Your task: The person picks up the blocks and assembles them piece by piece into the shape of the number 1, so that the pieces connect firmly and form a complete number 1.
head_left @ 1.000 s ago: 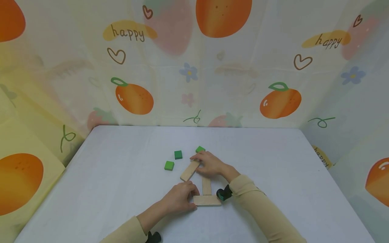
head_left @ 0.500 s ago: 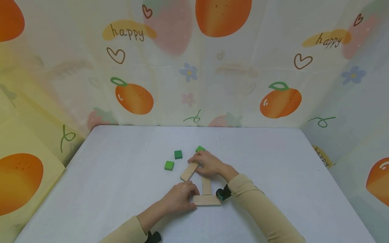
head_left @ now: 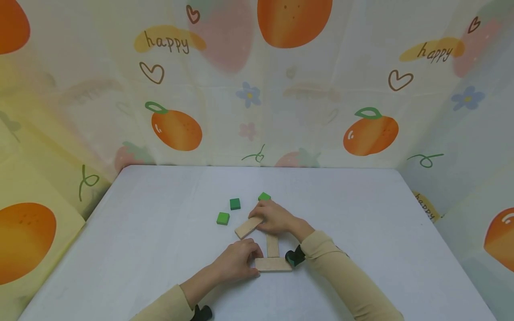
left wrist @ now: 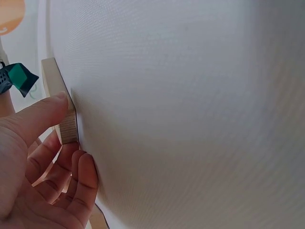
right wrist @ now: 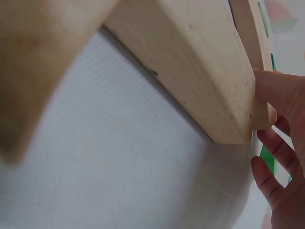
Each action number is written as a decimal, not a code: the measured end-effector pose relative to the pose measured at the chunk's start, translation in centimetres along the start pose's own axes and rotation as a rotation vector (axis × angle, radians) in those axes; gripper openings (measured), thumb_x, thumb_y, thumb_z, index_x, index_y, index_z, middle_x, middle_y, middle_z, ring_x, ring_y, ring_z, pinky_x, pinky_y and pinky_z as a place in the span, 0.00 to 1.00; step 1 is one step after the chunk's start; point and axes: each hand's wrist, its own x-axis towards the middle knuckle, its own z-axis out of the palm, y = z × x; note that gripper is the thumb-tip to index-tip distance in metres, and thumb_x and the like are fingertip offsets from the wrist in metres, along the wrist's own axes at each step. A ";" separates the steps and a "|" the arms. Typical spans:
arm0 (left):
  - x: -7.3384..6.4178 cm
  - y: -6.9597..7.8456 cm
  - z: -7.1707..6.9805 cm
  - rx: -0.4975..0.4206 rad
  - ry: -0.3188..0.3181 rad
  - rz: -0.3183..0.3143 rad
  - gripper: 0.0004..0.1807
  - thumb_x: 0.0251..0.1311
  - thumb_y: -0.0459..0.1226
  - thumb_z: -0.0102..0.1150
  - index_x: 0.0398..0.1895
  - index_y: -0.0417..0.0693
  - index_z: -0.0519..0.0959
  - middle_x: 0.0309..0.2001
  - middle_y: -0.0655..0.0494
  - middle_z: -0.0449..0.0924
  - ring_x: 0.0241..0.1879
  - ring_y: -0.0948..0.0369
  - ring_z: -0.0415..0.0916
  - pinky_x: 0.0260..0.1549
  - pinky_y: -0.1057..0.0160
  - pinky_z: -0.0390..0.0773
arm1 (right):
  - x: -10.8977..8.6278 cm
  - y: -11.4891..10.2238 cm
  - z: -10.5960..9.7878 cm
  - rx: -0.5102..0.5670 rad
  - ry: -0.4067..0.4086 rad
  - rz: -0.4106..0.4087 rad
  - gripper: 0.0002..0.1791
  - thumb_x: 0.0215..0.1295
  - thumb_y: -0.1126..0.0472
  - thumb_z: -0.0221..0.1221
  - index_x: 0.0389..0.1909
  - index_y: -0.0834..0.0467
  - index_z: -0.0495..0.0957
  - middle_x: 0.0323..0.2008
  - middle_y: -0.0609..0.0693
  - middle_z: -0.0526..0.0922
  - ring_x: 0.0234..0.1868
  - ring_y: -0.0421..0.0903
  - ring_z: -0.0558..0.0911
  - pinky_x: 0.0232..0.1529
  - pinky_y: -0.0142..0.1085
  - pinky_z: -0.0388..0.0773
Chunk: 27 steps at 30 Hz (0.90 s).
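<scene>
My left hand (head_left: pixel 238 259) pinches the left end of a flat wooden block (head_left: pixel 274 265) lying crosswise on the table; in the left wrist view the thumb presses one long edge of that block (left wrist: pixel 53 81). A second wooden block (head_left: pixel 272 246) runs away from its middle, so the two form an upside-down T. My right hand (head_left: pixel 275 217) holds the far end of a third, slanted wooden block (head_left: pixel 246 228) to the left of the upright one. In the right wrist view, the held block (right wrist: pixel 251 33) is partly behind the second block (right wrist: pixel 200 71).
Three small green blocks lie beyond the wooden ones: one on the left (head_left: pixel 222 218), a darker one (head_left: pixel 234 204), and one (head_left: pixel 264 196) partly behind my right hand. A patterned curtain (head_left: pixel 305 125) hangs along the white table's (head_left: pixel 160 200) far edge.
The slanted block has turned flatter, its near end shifting slightly left while my right hand keeps hold of its far end. My left hand and the crosswise block stay in place.
</scene>
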 end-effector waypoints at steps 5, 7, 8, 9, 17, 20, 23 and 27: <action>0.0 0.0 0.0 0.000 -0.003 -0.002 0.15 0.38 0.37 0.73 0.33 0.50 0.79 0.28 0.65 0.72 0.27 0.71 0.63 0.27 0.72 0.67 | -0.1 -0.1 -0.2 0.019 0.004 -0.001 0.17 0.54 0.60 0.63 0.47 0.50 0.78 0.46 0.47 0.77 0.48 0.43 0.72 0.52 0.38 0.68; 0.0 0.0 0.0 0.001 -0.001 0.002 0.15 0.38 0.37 0.73 0.33 0.50 0.79 0.28 0.65 0.72 0.27 0.71 0.63 0.27 0.72 0.67 | -0.1 -0.1 -0.3 0.024 0.016 -0.003 0.17 0.54 0.59 0.63 0.47 0.51 0.78 0.45 0.46 0.77 0.48 0.43 0.73 0.51 0.38 0.68; 0.0 -0.1 0.0 0.002 0.000 0.004 0.15 0.38 0.37 0.73 0.32 0.50 0.79 0.28 0.65 0.72 0.27 0.71 0.64 0.27 0.72 0.67 | -0.2 0.0 -0.4 0.020 0.025 -0.006 0.17 0.54 0.59 0.63 0.47 0.51 0.78 0.45 0.46 0.78 0.47 0.43 0.73 0.51 0.38 0.68; 0.0 -0.1 0.0 0.003 0.002 0.006 0.15 0.38 0.37 0.73 0.32 0.50 0.79 0.28 0.65 0.72 0.27 0.71 0.64 0.27 0.72 0.67 | -0.2 0.0 -0.5 0.010 0.029 -0.005 0.17 0.54 0.58 0.63 0.46 0.51 0.78 0.45 0.45 0.78 0.47 0.42 0.73 0.50 0.37 0.68; 0.0 -0.1 0.1 -0.006 0.004 0.007 0.15 0.38 0.37 0.73 0.32 0.49 0.79 0.28 0.65 0.72 0.26 0.71 0.64 0.26 0.72 0.67 | -1.3 0.3 -1.1 -0.050 0.091 0.016 0.15 0.51 0.58 0.64 0.41 0.54 0.79 0.38 0.46 0.80 0.41 0.43 0.74 0.47 0.39 0.68; 0.1 -0.1 0.0 -0.013 -0.002 0.001 0.15 0.38 0.37 0.73 0.33 0.49 0.79 0.28 0.65 0.73 0.26 0.71 0.64 0.26 0.72 0.67 | -1.9 0.5 -1.3 -0.036 0.098 0.073 0.14 0.51 0.58 0.64 0.41 0.55 0.78 0.38 0.47 0.79 0.41 0.44 0.73 0.46 0.38 0.69; 0.1 0.0 0.0 -0.021 -0.007 -0.007 0.15 0.39 0.37 0.72 0.33 0.49 0.80 0.28 0.65 0.73 0.26 0.71 0.64 0.26 0.72 0.67 | -2.5 0.7 -1.5 -0.032 0.102 0.127 0.14 0.51 0.57 0.64 0.39 0.55 0.77 0.36 0.47 0.78 0.39 0.44 0.73 0.43 0.38 0.70; 0.1 0.1 0.0 -0.022 -0.006 -0.011 0.16 0.38 0.37 0.73 0.33 0.48 0.80 0.28 0.64 0.73 0.26 0.71 0.65 0.26 0.73 0.68 | -3.1 1.0 -1.6 -0.034 0.096 0.181 0.14 0.50 0.56 0.65 0.38 0.56 0.77 0.35 0.47 0.76 0.37 0.42 0.73 0.41 0.37 0.71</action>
